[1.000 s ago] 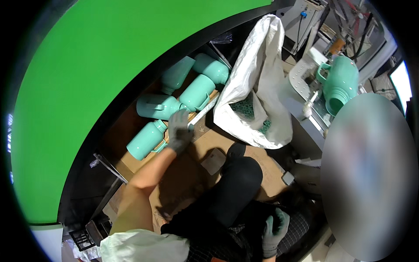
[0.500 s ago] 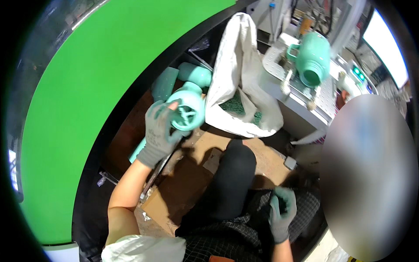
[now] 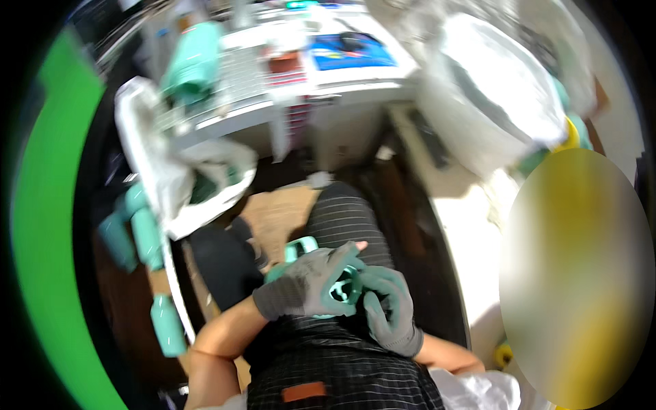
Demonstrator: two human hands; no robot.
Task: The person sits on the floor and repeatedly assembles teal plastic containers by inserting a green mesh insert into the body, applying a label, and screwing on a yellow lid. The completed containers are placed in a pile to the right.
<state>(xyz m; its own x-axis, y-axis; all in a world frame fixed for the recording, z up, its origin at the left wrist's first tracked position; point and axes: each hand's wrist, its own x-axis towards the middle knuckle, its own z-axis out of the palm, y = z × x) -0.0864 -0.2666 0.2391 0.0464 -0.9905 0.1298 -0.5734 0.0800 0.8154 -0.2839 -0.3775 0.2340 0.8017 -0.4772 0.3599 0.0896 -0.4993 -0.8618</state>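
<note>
Over my lap, my left hand (image 3: 318, 277) in a grey glove with green palm grips a mint-green plastic jug (image 3: 342, 291). The jug's open mouth faces up, with ribs inside it, and its loop handle (image 3: 301, 246) sticks out beyond my left wrist. Most of its body is hidden by the hand. My right hand (image 3: 391, 307), gloved the same way, is curled with its fingertips at the mouth's rim. Whether those fingers pinch a small tool or a scrap cannot be made out.
A white sack (image 3: 147, 147) with green bits stands at left, beside several mint-green jugs (image 3: 145, 232) and a bottle-shaped piece (image 3: 167, 324). Ahead, another mint-green jug (image 3: 195, 61) lies on a metal bench (image 3: 239, 72). A large white bag (image 3: 471, 102) stands at right.
My view has swung right. The left hand has brought the jug from the pile beside the sack to my lap. The right hand has come up to its mouth.
</note>
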